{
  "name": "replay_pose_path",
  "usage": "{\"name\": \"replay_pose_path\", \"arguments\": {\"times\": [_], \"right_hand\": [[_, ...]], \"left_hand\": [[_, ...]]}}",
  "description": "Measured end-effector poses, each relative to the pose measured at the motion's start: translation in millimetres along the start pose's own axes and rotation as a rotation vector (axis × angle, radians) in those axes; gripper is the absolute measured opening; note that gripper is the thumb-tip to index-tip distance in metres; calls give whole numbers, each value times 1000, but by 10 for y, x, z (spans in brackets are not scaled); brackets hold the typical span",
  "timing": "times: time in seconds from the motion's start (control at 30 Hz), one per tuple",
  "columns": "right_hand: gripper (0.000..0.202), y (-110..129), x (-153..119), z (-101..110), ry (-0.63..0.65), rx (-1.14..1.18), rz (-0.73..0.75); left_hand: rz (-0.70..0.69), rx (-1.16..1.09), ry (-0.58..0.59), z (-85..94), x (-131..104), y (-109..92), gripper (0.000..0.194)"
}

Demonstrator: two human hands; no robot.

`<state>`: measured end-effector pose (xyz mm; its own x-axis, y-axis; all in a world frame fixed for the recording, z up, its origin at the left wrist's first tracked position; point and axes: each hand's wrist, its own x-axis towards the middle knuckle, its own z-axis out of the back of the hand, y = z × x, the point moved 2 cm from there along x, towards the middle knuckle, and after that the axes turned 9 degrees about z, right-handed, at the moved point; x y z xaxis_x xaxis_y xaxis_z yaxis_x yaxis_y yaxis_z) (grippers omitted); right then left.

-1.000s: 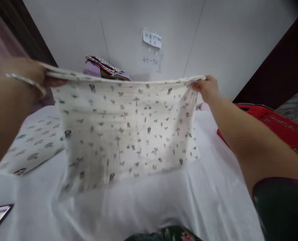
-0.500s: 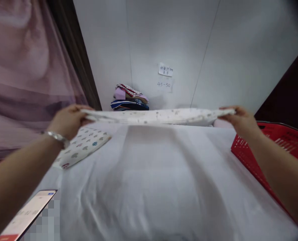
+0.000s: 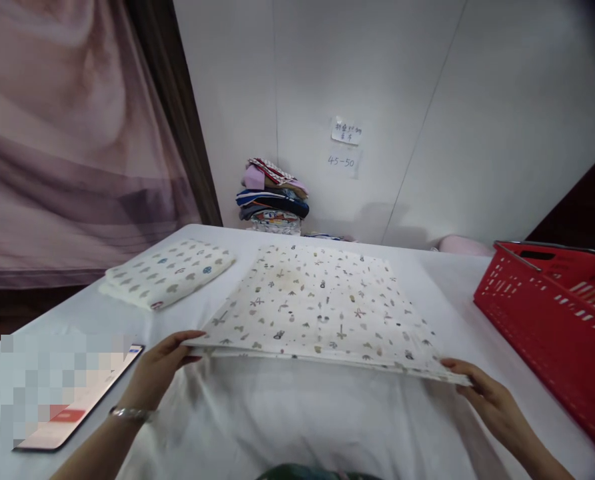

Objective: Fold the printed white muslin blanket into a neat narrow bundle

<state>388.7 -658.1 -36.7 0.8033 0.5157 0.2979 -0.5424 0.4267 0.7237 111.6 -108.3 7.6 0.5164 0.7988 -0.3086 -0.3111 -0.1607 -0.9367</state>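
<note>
A white cloth [image 3: 317, 300] with small printed figures lies spread and folded in layers over the white-covered table. Its near edge is lifted a little and stretched between both hands. My left hand [image 3: 165, 363], with a silver bracelet at the wrist, pinches the near left corner. At the near right corner my right hand [image 3: 487, 393] is closed on the cloth, thumb on top. To the left lies a folded cream cloth [image 3: 170, 273] with grey heart-like prints, apart from my left hand.
A red plastic basket [image 3: 542, 320] stands at the right table edge. On the left lies a phone [image 3: 82, 413], partly pixelated. A stack of folded fabrics [image 3: 272, 197] rises at the far edge by the wall, below paper notes [image 3: 345, 147]. A pink curtain [image 3: 77, 133] hangs left.
Both hands have come down and toward me with the printed cloth. It was stretched in the air and now rests mostly flat on the table. The view has shifted slightly.
</note>
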Motion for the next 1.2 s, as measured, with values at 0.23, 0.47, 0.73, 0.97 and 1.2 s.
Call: {"name": "replay_pose_path", "arguments": {"times": [0.23,0.47,0.73,0.97,1.2], "right_hand": [[28,-62,-315,-70,7,-70,-8],[41,-80,-391,-60,148,-262,37],[54,114,-478,-116,210,-642,246],[42,637,-332,-647,217,-769,493],[41,1114,4,-1225,298,-659,593]], "left_hand": [[100,126,5,171,-199,249,33],[-106,602,-44,113,-191,426,36],[-560,1098,-114,80,-375,438,28],[-941,1161,21,-285,-464,361,24],[-1082,1182,257,-1056,-608,266,19]]}}
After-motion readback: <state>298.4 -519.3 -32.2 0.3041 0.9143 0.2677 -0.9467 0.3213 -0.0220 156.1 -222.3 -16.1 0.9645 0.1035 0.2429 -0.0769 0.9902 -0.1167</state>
